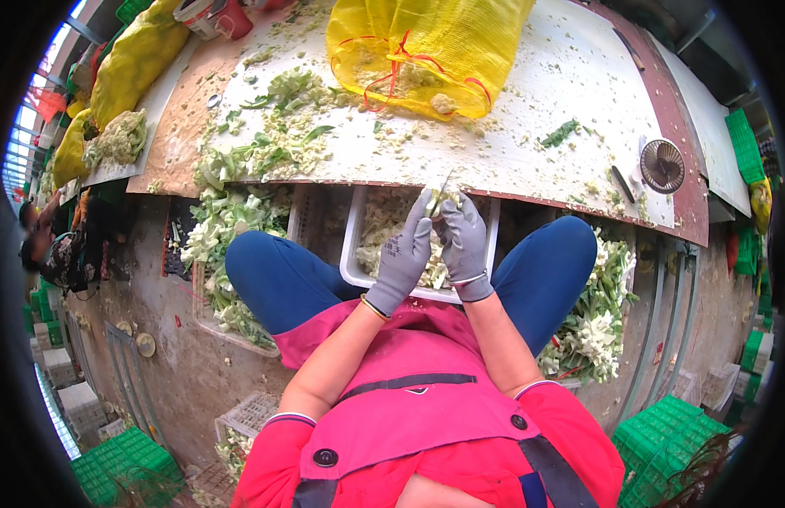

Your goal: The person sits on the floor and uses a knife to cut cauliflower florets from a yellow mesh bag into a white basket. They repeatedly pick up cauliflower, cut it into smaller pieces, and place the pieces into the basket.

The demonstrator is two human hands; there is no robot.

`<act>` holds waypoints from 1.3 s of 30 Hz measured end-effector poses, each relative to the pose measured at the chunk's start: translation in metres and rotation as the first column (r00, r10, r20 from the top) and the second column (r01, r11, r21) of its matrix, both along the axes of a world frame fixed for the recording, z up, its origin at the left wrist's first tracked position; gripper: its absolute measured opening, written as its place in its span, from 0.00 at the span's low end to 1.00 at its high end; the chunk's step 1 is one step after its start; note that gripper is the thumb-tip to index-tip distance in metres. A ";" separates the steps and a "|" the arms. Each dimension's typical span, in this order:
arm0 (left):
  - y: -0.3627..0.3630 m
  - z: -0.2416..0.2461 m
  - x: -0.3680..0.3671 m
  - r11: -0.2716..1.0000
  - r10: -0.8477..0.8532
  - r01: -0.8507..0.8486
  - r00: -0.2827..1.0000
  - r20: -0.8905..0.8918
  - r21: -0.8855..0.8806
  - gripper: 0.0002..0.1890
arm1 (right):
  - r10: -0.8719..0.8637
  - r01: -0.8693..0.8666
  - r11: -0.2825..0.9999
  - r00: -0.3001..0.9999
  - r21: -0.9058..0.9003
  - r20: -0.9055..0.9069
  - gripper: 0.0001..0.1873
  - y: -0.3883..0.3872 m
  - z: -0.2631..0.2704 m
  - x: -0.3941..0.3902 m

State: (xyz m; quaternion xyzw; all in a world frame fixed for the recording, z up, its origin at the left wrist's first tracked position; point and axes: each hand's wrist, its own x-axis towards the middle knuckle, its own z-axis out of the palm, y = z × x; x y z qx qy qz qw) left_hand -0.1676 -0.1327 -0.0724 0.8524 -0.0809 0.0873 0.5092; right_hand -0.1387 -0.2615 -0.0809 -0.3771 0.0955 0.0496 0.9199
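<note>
Both hands wear grey gloves and meet above a white plastic crate (349,263) between the knees. A small pale cauliflower piece (451,199) is pinched in the curled fingers of my right hand (461,244). My left hand (400,257) lies close against it, fingers pointing towards the table. A thin knife blade (442,189) rises between the hands, across the cauliflower piece and beside the left fingertips. The knife's handle is hidden, so I cannot tell which hand grips it. Cut cauliflower florets (373,247) lie in the crate under the hands.
A yellow mesh sack (430,51) lies on the scrap-strewn white table (557,76). Cauliflower leaves (230,219) heap at its left edge, more trimmings (599,330) at right. A small fan (661,166) and a dark-handled tool (622,184) sit right. Green crates (669,451) stand behind.
</note>
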 end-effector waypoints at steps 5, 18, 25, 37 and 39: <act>0.014 0.021 0.007 0.676 -0.273 -0.204 0.823 -0.498 -0.708 0.26 | 0.135 -0.129 0.953 0.991 0.274 -0.004 0.18 -0.017 0.013 0.000; 0.096 0.068 0.072 0.926 -0.143 -0.068 0.847 -0.512 -0.372 0.31 | 0.248 0.418 -0.033 0.883 -0.908 0.398 0.24 -0.011 0.005 0.181; 0.122 0.085 0.144 0.949 -0.152 0.011 0.891 -0.428 -0.314 0.29 | 0.306 0.228 -0.236 0.940 -0.945 0.150 0.24 -0.015 -0.015 0.252; 0.074 0.055 0.143 0.963 -0.183 0.137 0.964 -0.190 -0.232 0.27 | -0.245 0.238 0.969 0.958 0.063 0.146 0.20 -0.004 0.042 0.132; 0.069 0.044 0.142 0.982 -0.150 0.142 0.987 -0.058 -0.129 0.27 | -0.369 0.373 0.928 0.916 0.006 0.155 0.19 0.009 0.047 0.120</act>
